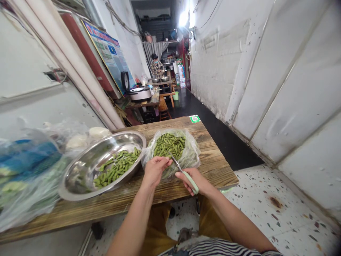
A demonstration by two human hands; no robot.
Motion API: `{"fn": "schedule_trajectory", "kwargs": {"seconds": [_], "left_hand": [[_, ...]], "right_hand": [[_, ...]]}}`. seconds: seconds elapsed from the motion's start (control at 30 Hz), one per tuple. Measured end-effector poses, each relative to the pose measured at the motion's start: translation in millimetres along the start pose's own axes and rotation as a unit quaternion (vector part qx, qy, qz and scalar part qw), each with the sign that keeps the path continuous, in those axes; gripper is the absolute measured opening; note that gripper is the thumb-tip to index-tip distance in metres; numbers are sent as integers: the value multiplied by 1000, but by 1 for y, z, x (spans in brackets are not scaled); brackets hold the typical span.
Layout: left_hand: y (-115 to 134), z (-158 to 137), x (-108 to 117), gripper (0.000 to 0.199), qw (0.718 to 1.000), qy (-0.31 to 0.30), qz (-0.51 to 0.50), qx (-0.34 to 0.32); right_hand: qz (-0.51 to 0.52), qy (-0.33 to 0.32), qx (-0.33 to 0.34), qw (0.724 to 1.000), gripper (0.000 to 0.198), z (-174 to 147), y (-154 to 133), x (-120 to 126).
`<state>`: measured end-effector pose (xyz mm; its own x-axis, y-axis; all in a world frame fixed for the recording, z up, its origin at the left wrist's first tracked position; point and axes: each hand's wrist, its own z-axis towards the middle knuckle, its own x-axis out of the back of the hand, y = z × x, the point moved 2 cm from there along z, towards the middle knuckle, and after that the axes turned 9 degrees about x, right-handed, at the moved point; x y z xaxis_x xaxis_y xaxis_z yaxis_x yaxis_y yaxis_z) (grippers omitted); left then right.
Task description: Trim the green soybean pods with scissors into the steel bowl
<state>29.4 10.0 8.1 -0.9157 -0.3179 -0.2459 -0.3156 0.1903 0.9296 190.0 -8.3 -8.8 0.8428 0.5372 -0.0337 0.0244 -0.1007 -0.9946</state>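
My right hand (192,181) grips scissors (178,165) by their pale green handles, with the blades slanting up and left over the pods. Close by the blades, my left hand (156,170) has its thumb and fingers pinched together. Whatever lies between those fingertips is too small to make out. Beneath the scissors, a clear plastic bag (194,151) lies open on the wooden table (213,161), filled with green edamame pods (169,144). To its left stands a wide steel basin (80,170) with more edamame pods (118,167) spread over its bottom.
Plastic bags of produce (29,170) crowd the table's left end. A green QR card (194,118) sits at the far edge. Beyond are a rice cooker (140,94) with its lid up and a person (156,67) at another table. A white wall (221,53) runs along the right.
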Motion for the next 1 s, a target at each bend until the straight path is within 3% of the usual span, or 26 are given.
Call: {"fn": "schedule_trajectory", "kwargs": {"seconds": [0.07, 0.13, 0.23, 0.3, 0.37, 0.43, 0.5, 0.57, 0.63, 0.7, 0.8, 0.9, 0.97, 1.0], "left_hand": [[7, 1, 8, 30, 996, 55, 36, -66], [24, -1, 28, 30, 963, 180, 89, -179], [59, -9, 62, 31, 832, 395, 228, -316], [75, -13, 74, 32, 749, 427, 368, -347], [78, -15, 74, 29, 702, 408, 448, -374], [66, -11, 63, 23, 719, 307, 488, -388], [45, 0, 45, 21, 753, 155, 531, -357], [26, 10, 29, 25, 742, 79, 588, -312], [16, 19, 19, 28, 697, 102, 650, -285], [14, 23, 14, 26, 649, 164, 695, -264], [16, 24, 11, 23, 613, 201, 726, -239], [17, 23, 10, 24, 624, 165, 717, -265], [16, 22, 11, 24, 666, 143, 675, -282], [15, 22, 13, 24, 703, 138, 639, -279]], "right_hand": [[10, 7, 0, 1000, 45, 1, 3, 1], [25, 9, -2, 1000, 44, 2, 8, 4], [33, 6, -8, 999, 43, 4, 17, 9], [31, 1, -9, 999, 43, 5, 22, 10], [28, -2, -7, 1000, 44, 6, 26, 9], [22, -4, -6, 1000, 45, 7, 29, 7], [16, -4, -7, 1000, 44, 8, 31, 5], [15, -7, -5, 1000, 44, 8, 30, 4], [17, -14, 1, 1000, 44, 5, 28, 5], [17, -20, 6, 1000, 43, 3, 25, 6], [13, -14, 4, 1000, 43, 1, 23, 7], [14, -9, 0, 1000, 44, 2, 27, 7], [12, -3, -4, 1000, 45, 4, 31, 6], [11, 1, -6, 1000, 46, 5, 33, 6]]}}
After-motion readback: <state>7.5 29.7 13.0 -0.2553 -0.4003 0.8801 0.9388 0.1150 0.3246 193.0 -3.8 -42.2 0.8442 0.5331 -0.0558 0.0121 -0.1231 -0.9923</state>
